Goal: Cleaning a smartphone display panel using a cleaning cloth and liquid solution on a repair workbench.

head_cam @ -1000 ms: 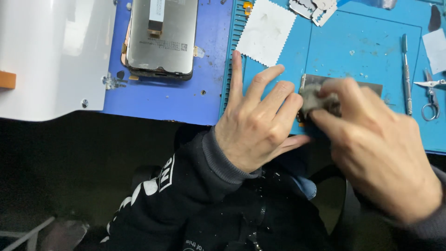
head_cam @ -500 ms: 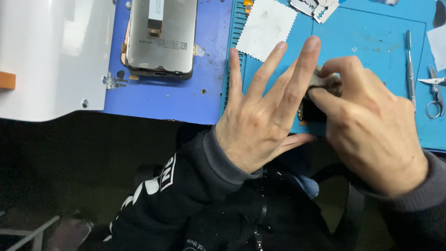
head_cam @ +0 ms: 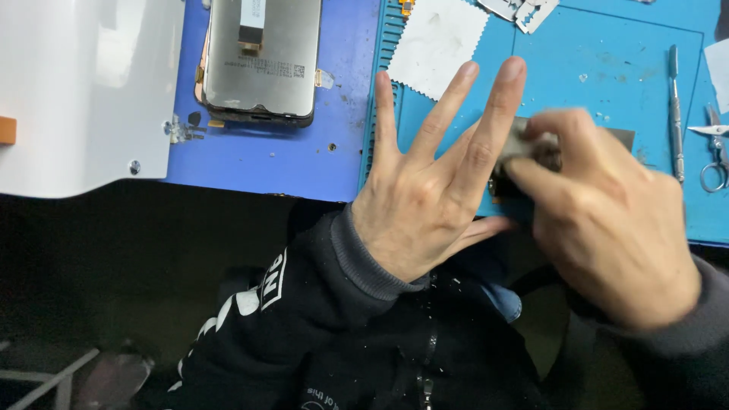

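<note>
1. Your left hand is spread flat, fingers fanned, holding nothing; it props the small dark part at the near edge of the teal mat.
2. Your right hand is curled, pinching a grey wipe against that part. Motion blur; exact grip can't be told.
3. Step looks like cleaning the part's face.
4. Next move calls for steady pressure, left hand bracing.
5. Screen assembly sits face down at the blue mat's far edge; scissors and metal tool lie near the teal mat's right edge.
</note>
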